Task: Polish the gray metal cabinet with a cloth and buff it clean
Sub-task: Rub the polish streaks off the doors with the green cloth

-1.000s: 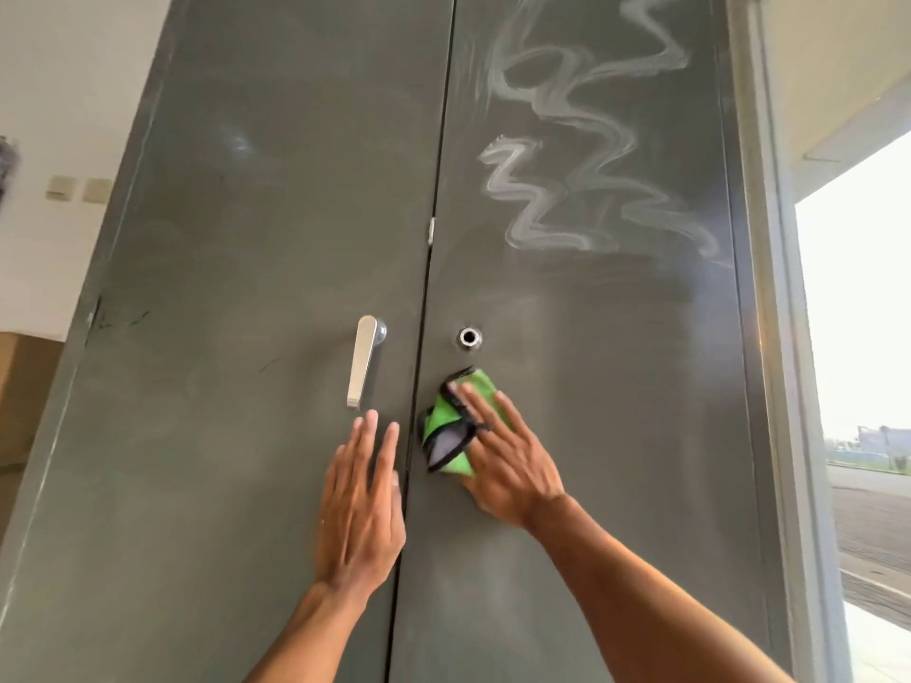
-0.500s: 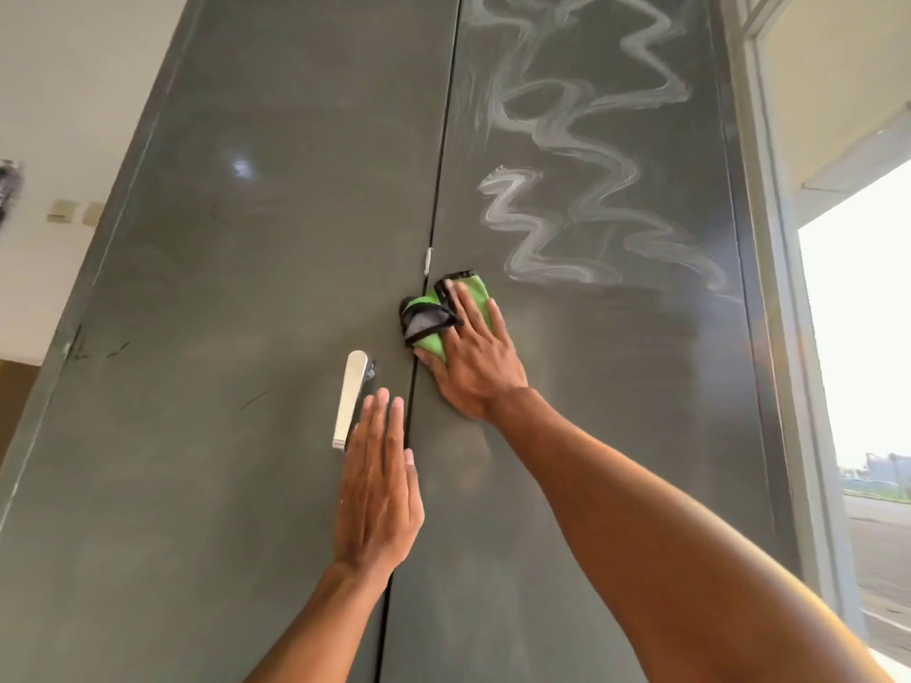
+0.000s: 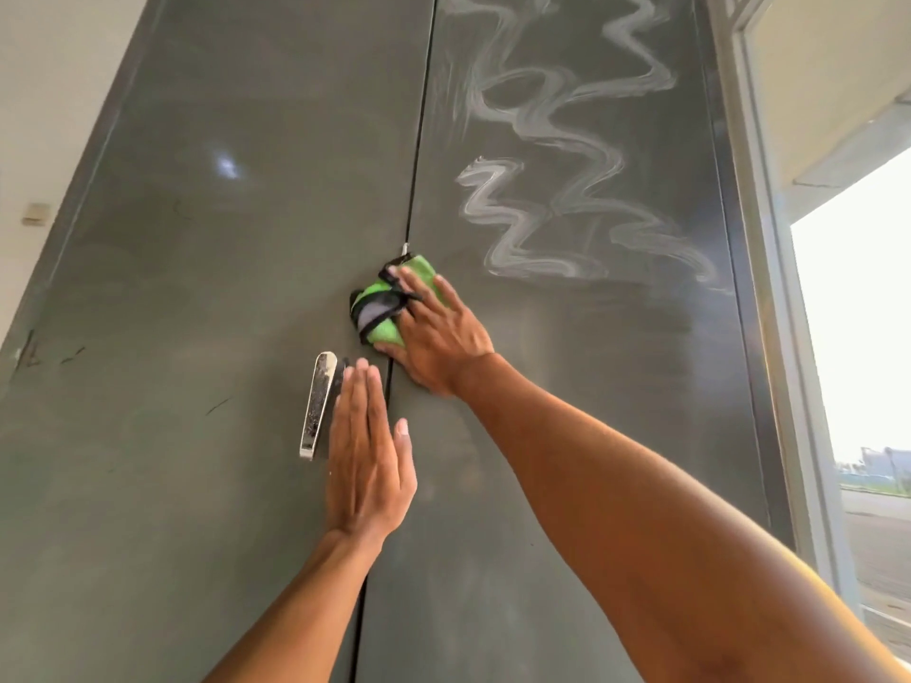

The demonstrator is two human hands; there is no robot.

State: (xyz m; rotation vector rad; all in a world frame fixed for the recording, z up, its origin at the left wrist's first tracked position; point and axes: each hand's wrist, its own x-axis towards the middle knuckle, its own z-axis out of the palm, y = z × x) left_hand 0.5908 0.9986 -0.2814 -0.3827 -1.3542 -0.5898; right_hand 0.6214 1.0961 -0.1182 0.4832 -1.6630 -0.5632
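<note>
The gray metal cabinet fills the view with two tall doors meeting at a dark centre seam. White wavy polish streaks cover the upper part of the right door. My right hand presses a bunched green cloth with black trim flat against the door at the seam, just below the streaks. My left hand rests flat with straight fingers on the left door, right beside the silver lever handle.
A pale window frame runs down the right side of the cabinet, with bright daylight and a road beyond. A cream wall with a small switch plate lies to the left.
My right hand has slid the cloth upward along the seam, from below the keyhole to just under the streaks. The view has tilted upward. My left hand has stayed flat beside the handle.
</note>
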